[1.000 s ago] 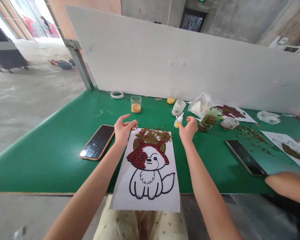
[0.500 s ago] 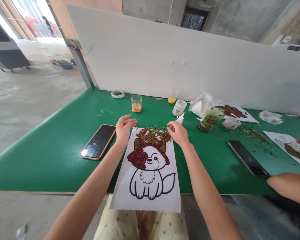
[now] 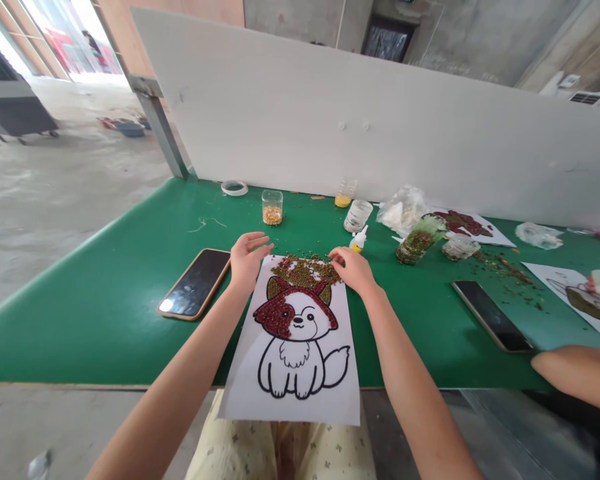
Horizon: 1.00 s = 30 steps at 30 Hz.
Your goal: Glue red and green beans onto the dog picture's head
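A sheet of paper (image 3: 290, 400) with a black outline drawing of a dog lies before me and overhangs the table's front edge. Dark red beans (image 3: 276, 316) cover part of the dog's head, and green beans fill its ears. Loose green beans (image 3: 307, 270), mixed with red ones, are heaped at the sheet's top. My left hand (image 3: 247, 261) is beside the top left corner, fingers apart, holding nothing. At the top right edge of the heap, my right hand (image 3: 354, 268) has its fingers curled together; anything between them is hidden. Behind it stands a glue bottle (image 3: 359, 241).
A phone (image 3: 195, 283) lies left of the sheet. Toward the back are a cup of corn kernels (image 3: 273, 208), a tape roll (image 3: 235, 188) and a tipped green bottle (image 3: 420, 240). Another person's arm (image 3: 580, 373), phone (image 3: 493, 317) and drawing (image 3: 545, 280) are at right.
My right hand has shifted slightly left over the edge of the bean heap, uncovering more of the glue bottle. My left hand stays almost in place.
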Tool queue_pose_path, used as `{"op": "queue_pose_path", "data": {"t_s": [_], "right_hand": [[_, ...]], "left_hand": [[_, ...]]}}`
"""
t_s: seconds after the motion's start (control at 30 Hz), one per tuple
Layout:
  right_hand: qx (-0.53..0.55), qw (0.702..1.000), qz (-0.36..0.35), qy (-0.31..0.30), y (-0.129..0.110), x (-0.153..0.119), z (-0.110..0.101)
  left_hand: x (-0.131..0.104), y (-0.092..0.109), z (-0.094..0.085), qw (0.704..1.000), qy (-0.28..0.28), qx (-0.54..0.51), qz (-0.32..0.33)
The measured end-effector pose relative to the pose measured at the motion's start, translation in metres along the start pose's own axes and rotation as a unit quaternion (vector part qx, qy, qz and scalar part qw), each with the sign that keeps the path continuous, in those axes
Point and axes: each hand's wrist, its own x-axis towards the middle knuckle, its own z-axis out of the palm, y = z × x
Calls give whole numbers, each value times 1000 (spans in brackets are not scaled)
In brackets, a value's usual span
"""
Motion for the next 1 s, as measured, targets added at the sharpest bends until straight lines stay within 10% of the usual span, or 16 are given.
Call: {"op": "queue_pose_path", "data": {"t_s": [1.0], "right_hand": [[20,1000,-19,12,8,4,3]], "left_hand": [[7,-11,-3,998,12,38,44]]}}
